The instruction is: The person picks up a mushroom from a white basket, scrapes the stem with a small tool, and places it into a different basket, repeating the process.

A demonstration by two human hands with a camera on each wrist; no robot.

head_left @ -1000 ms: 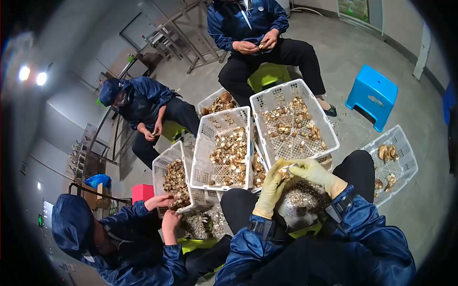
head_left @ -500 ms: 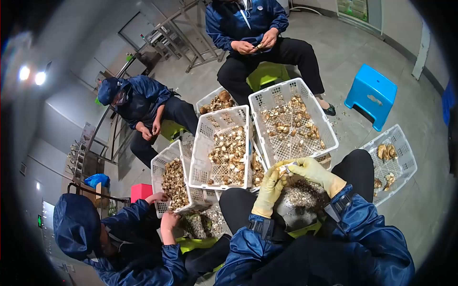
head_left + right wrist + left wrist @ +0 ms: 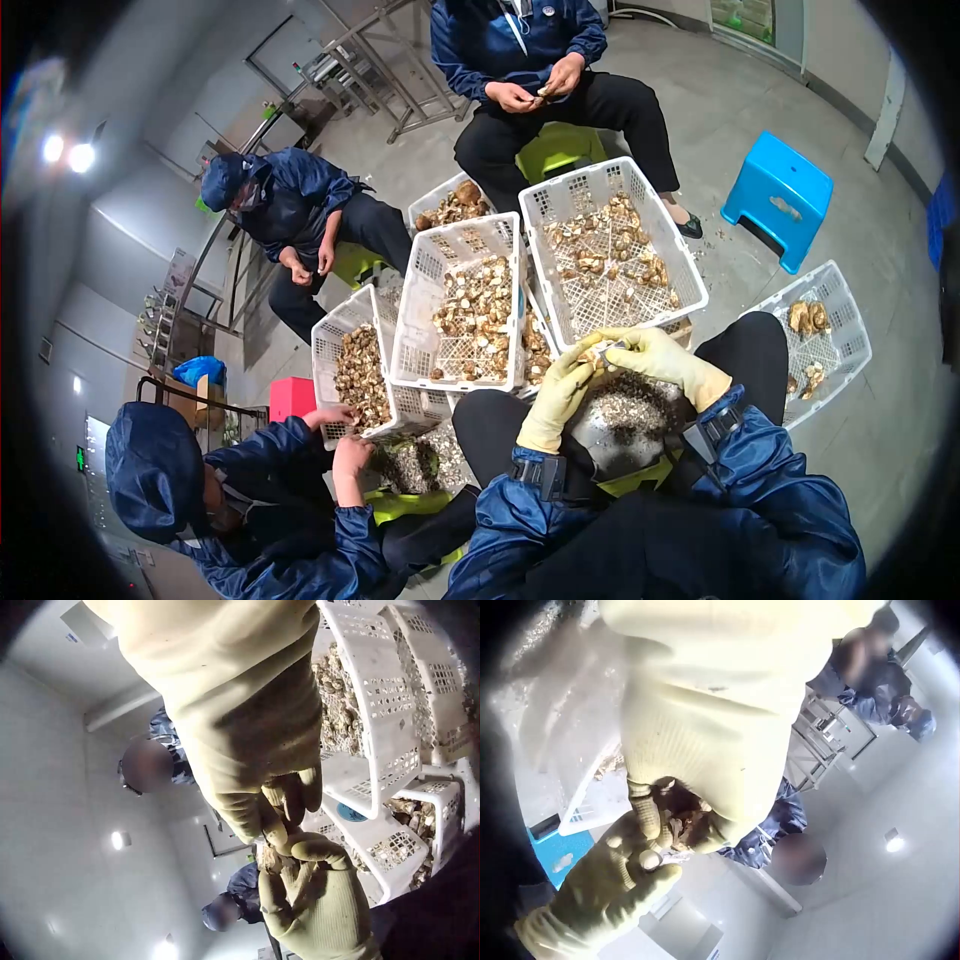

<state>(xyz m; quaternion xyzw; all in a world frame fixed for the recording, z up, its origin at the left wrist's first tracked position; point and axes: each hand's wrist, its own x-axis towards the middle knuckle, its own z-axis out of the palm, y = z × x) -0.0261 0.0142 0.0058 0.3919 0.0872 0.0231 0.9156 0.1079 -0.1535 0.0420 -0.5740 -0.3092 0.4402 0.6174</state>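
In the head view, my gloved left hand (image 3: pixel 557 405) and right hand (image 3: pixel 665 362) meet above my lap, in front of the crates. My left hand grips a brown-and-pale mushroom piece (image 3: pixel 682 829), partly hidden by the glove fingers. Between the right thumb and fingers is pinched a small pale object with a round end (image 3: pixel 650 860), held right against the mushroom; I cannot tell its kind. Below both hands, between my knees, a grey rounded container (image 3: pixel 597 440) bears a heap of dark and pale trimmings (image 3: pixel 635 405).
Ahead stand white crates of mushrooms: a middle crate (image 3: pixel 455 365), a right crate (image 3: pixel 600 308) and a left crate (image 3: pixel 330 335). Another crate (image 3: pixel 840 365) sits by my right knee, a blue stool (image 3: pixel 780 200) beyond. Three people in blue jackets sit around, one close at my left (image 3: pixel 250 520).
My hands stay together at the mushroom with only small finger shifts. The near-left person's far hand has drawn back from over the mushrooms to the crate's edge. The head view has shifted slightly.
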